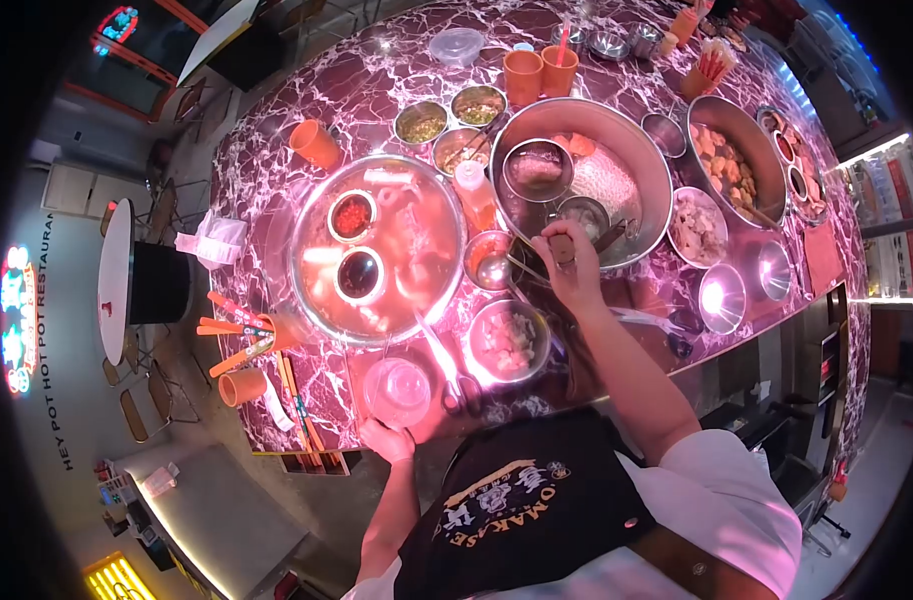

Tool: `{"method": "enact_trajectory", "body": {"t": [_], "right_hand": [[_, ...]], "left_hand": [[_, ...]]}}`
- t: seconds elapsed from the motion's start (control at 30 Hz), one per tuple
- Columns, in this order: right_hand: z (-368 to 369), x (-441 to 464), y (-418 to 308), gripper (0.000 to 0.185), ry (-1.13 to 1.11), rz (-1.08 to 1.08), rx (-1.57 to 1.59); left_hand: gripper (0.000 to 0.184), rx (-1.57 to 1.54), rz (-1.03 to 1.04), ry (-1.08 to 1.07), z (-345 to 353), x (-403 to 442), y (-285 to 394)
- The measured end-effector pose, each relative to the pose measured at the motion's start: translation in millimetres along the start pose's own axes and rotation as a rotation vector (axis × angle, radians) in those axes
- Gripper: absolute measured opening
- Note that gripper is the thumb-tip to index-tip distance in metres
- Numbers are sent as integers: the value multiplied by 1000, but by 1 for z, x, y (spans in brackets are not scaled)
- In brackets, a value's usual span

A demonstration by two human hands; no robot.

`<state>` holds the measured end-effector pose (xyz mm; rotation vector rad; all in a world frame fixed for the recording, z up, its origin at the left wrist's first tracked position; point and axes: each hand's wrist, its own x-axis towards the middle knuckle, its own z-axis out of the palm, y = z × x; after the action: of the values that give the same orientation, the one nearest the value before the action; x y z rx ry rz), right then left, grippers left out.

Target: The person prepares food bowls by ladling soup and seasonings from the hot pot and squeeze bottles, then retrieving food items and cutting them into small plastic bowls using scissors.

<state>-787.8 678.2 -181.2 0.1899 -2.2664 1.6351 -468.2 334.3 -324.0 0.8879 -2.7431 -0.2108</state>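
My right hand (pixel 574 268) is closed around the brown handle (pixel 561 250) of a utensil at the near rim of a large steel pot (pixel 660 215). Below the rim, a small metal bowl or ladle head (pixel 583 214) sits inside the pot; whether it joins the handle is unclear. Beside it are another metal bowl (pixel 539 168) and a large pale, scaly-looking piece (pixel 605 178). My left hand (pixel 388 440) rests at the table's front edge with nothing visible in it, fingers loosely bent. It is just below a clear plastic bowl (pixel 397 390).
A wide basin (pixel 307 290) of reddish liquid holds two sauce cups. Scissors (pixel 462 393) and a bowl of pale pieces (pixel 509 341) lie near the front edge. Several seasoning bowls (pixel 423 123), a squeeze bottle (pixel 474 190), orange cups (pixel 523 77) and a second pot (pixel 737 150) stand around.
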Motion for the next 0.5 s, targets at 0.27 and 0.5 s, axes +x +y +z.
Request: {"method": "enact_trajectory", "body": {"t": [0.27, 0.5], "right_hand": [[-2, 5, 11, 18, 43, 262, 255], [5, 1, 18, 18, 4, 190, 158]], "left_hand": [[25, -45, -15, 15, -7, 0, 8], [26, -106, 17, 52, -16, 6, 14]]}}
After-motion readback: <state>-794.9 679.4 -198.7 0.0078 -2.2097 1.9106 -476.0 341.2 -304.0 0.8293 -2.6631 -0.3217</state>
